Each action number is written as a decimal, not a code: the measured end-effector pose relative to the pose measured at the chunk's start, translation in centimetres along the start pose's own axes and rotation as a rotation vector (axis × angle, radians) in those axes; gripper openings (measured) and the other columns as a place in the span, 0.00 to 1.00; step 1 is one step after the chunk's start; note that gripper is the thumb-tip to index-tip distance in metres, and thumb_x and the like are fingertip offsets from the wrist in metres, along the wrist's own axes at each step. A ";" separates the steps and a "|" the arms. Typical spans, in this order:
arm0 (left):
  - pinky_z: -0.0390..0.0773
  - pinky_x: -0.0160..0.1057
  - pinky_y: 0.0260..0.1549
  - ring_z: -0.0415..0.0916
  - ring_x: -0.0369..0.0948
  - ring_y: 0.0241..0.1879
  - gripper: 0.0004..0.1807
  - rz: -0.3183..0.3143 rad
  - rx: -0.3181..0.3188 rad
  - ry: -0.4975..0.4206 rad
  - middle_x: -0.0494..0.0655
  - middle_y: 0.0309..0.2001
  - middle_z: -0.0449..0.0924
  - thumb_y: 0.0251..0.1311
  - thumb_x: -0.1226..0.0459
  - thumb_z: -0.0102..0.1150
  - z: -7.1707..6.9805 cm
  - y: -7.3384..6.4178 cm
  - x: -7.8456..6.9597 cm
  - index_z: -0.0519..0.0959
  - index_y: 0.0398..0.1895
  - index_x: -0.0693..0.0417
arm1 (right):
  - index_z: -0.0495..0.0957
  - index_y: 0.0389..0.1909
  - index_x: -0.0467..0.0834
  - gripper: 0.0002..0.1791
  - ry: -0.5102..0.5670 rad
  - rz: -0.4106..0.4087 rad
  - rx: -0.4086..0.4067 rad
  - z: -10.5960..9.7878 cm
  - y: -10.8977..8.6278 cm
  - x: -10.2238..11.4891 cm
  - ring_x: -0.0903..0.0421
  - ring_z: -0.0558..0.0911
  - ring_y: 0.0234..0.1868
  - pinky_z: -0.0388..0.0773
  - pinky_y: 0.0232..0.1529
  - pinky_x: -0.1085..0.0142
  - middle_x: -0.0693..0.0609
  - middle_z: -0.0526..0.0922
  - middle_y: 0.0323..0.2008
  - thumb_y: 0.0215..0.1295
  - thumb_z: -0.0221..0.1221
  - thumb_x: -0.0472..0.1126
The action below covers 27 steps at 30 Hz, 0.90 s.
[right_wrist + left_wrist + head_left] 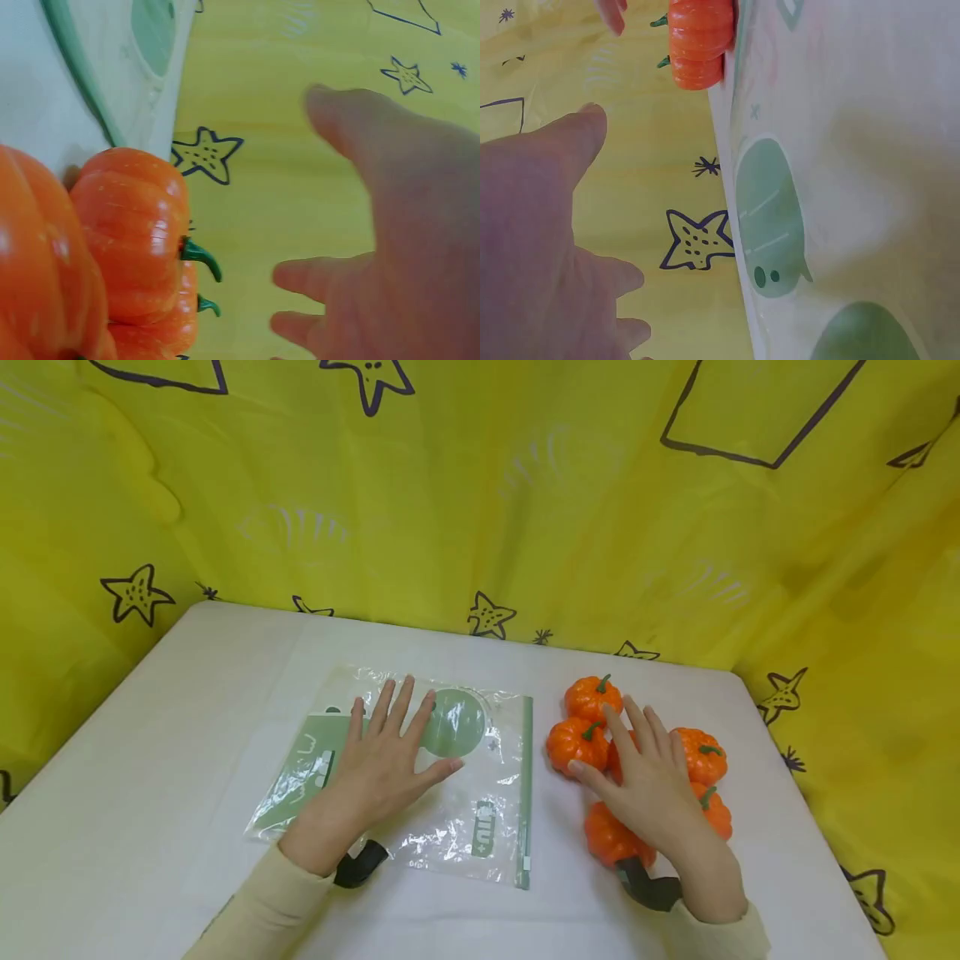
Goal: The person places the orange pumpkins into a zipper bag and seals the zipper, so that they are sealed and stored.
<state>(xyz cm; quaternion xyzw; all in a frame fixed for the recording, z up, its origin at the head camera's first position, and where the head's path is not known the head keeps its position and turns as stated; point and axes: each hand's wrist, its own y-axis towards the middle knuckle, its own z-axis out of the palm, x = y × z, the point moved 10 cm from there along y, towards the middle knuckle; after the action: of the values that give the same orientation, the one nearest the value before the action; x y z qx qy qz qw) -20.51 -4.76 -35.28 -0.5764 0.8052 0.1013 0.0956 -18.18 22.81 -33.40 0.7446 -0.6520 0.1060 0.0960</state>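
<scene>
A clear zip bag (450,802) with green print lies flat on the table, its green slider edge toward the right. Above it my left hand (382,768) is spread with straight fingers, holding nothing; the left wrist view shows a gap between hand and bag. To the right, several small orange pumpkins (577,745) with green stems sit in a cluster. My right hand (652,777) hovers over them, fingers spread and empty, hiding part of the group. In the right wrist view one pumpkin (135,232) stands beside the hand, apart from it.
A white-covered table (165,735) carries everything. Yellow cloth (450,527) with drawn stars hangs behind it and along both sides. Dark straps (360,864) cross both wrists.
</scene>
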 end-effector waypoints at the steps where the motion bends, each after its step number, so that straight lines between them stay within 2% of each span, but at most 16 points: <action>1: 0.35 0.67 0.73 0.32 0.56 0.80 0.52 0.000 0.004 -0.007 0.55 0.81 0.35 0.61 0.30 0.45 0.1 0.1 -0.2 0.48 0.80 0.48 | 0.45 0.79 0.46 0.55 0.003 -0.001 0.003 -0.1 -0.2 0.0 0.32 0.41 0.77 0.36 0.71 0.30 0.42 0.38 0.80 0.62 0.51 0.74; 6: 0.36 0.66 0.73 0.30 0.56 0.80 0.51 0.003 0.038 -0.070 0.54 0.81 0.35 0.62 0.31 0.45 0.8 0.8 -1.8 0.48 0.80 0.49 | 0.52 0.78 0.46 0.54 -0.004 -0.018 0.018 -0.5 -0.9 0.0 0.33 0.52 0.74 0.52 0.68 0.30 0.40 0.50 0.77 0.58 0.60 0.70; 9: 0.36 0.65 0.73 0.29 0.56 0.80 0.51 0.014 0.070 -0.112 0.54 0.81 0.32 0.62 0.31 0.44 1.4 1.4 -3.1 0.46 0.80 0.48 | 0.59 0.73 0.44 0.51 -0.018 -0.023 0.015 -1.0 -1.3 0.0 0.36 0.61 0.68 0.66 0.60 0.34 0.39 0.60 0.70 0.55 0.66 0.65; 12: 0.37 0.64 0.74 0.29 0.56 0.80 0.51 0.022 0.088 -0.138 0.54 0.81 0.32 0.63 0.32 0.44 1.9 2.0 -4.3 0.45 0.80 0.48 | 0.65 0.66 0.42 0.45 -0.018 -0.024 0.006 -1.4 -1.5 0.1 0.41 0.66 0.59 0.74 0.52 0.42 0.41 0.67 0.61 0.52 0.70 0.59; 16: 0.41 0.65 0.74 0.33 0.58 0.80 0.50 0.032 0.090 -0.161 0.57 0.81 0.37 0.64 0.34 0.47 3.0 2.4 -5.7 0.47 0.80 0.49 | 0.70 0.55 0.40 0.35 -0.014 -0.035 0.029 -0.9 -1.8 0.4 0.47 0.69 0.49 0.76 0.45 0.54 0.44 0.69 0.50 0.49 0.70 0.53; 19: 0.44 0.66 0.73 0.36 0.59 0.79 0.49 0.044 0.116 -0.184 0.59 0.80 0.39 0.65 0.35 0.47 4.4 2.5 -6.7 0.48 0.80 0.51 | 0.71 0.51 0.40 0.32 -0.008 -0.010 0.111 0.4 -2.0 0.3 0.51 0.71 0.36 0.73 0.33 0.62 0.46 0.67 0.45 0.48 0.70 0.50; 22: 0.45 0.66 0.72 0.37 0.60 0.79 0.47 0.058 0.149 -0.190 0.59 0.80 0.41 0.65 0.36 0.48 5.8 2.5 -7.5 0.50 0.79 0.51 | 0.73 0.51 0.41 0.32 0.005 0.060 0.205 1.5 -2.1 -0.3 0.53 0.70 0.28 0.69 0.26 0.66 0.46 0.65 0.43 0.48 0.71 0.51; 24: 0.45 0.66 0.72 0.37 0.60 0.79 0.47 0.061 0.172 -0.176 0.59 0.80 0.42 0.65 0.37 0.49 6.7 2.6 -7.9 0.51 0.79 0.50 | 0.74 0.52 0.42 0.32 0.005 0.101 0.255 2.0 -2.1 -0.6 0.53 0.71 0.27 0.72 0.26 0.65 0.46 0.68 0.45 0.48 0.72 0.52; 27: 0.45 0.67 0.72 0.39 0.61 0.78 0.46 0.060 0.199 -0.149 0.59 0.79 0.45 0.64 0.37 0.52 7.6 2.6 -8.3 0.54 0.78 0.49 | 0.76 0.52 0.43 0.31 -0.001 0.124 0.289 2.4 -2.2 -1.0 0.52 0.74 0.32 0.77 0.32 0.62 0.46 0.72 0.47 0.49 0.72 0.54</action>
<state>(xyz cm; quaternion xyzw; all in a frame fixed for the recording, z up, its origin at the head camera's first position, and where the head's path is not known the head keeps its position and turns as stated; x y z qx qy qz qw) -20.07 5.72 -40.23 -0.5308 0.8187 0.0665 0.2089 -16.07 23.36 -35.97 0.7091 -0.6747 0.2038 -0.0192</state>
